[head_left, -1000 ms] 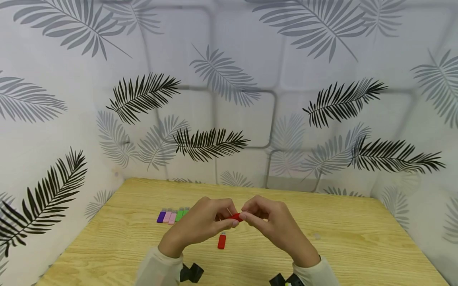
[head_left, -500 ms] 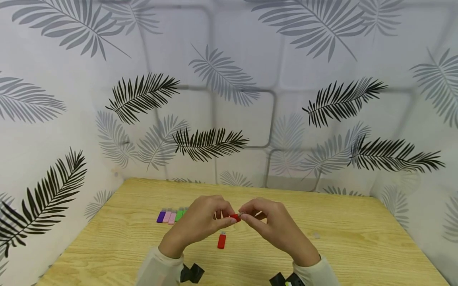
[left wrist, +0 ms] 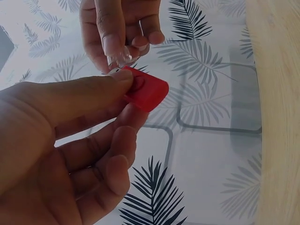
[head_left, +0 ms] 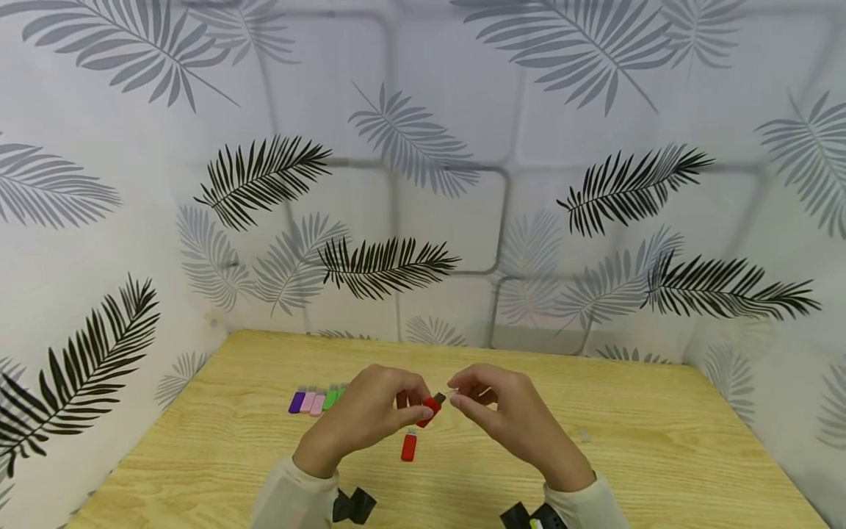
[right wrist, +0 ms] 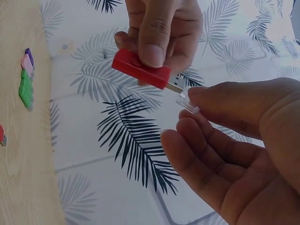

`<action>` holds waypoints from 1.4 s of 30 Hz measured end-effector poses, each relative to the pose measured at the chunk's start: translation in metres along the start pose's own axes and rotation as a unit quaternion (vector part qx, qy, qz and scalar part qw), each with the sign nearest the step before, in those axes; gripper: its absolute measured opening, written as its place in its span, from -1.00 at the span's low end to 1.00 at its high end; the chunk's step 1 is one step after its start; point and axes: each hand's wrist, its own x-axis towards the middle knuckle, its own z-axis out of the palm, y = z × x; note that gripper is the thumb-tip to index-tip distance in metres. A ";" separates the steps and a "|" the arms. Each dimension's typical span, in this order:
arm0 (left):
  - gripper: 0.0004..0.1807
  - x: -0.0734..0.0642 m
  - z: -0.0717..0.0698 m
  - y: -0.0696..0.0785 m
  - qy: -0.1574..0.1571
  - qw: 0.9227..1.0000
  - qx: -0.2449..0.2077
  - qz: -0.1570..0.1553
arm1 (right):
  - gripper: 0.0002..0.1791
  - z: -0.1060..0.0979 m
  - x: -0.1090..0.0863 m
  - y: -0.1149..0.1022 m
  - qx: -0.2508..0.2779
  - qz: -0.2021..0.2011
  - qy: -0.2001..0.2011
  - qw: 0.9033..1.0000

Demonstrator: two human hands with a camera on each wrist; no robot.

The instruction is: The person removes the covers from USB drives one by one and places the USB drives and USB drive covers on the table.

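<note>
Between thumb and fingers my left hand (head_left: 377, 400) pinches a red USB stick (head_left: 428, 413), held up over the table. Its bare metal plug (right wrist: 175, 87) points toward the right hand. My right hand (head_left: 502, 400) holds a small clear plastic cap (right wrist: 188, 103) between thumb and forefinger, right by the tip of the plug in the right wrist view. In the left wrist view the cap (left wrist: 123, 58) shows behind the red stick (left wrist: 146, 89), whose near end is covered by the left thumb. A second red USB stick (head_left: 409, 446) lies on the table below the hands.
On the wooden table (head_left: 661, 455), at left, lies a row of USB sticks: a purple one (head_left: 297, 401), pink ones (head_left: 313, 402) and green ones (head_left: 331, 398), partly hidden by the left hand. A small clear piece (head_left: 582, 436) lies at right. A leaf-patterned cloth (head_left: 449, 220) stands behind.
The hands, together at the red stick before, have drawn slightly apart. The clear cap has come away with the right hand, the metal plug is uncovered and the stick has tilted upward.
</note>
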 end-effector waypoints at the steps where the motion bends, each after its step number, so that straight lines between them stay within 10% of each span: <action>1: -0.95 0.000 0.000 -0.001 0.000 1.000 -0.001 -0.001 | -0.89 -0.001 0.000 0.001 0.000 0.004 0.001 1.000; 16: -0.94 -0.006 -0.005 -0.029 -0.023 0.997 -0.005 -0.074 | -0.94 -0.032 -0.011 0.034 -0.048 0.117 -0.017 0.992; 42: -0.83 -0.008 0.010 -0.069 -0.095 0.982 -0.012 -0.163 | -0.88 -0.091 -0.069 0.112 -0.035 0.356 -0.069 0.931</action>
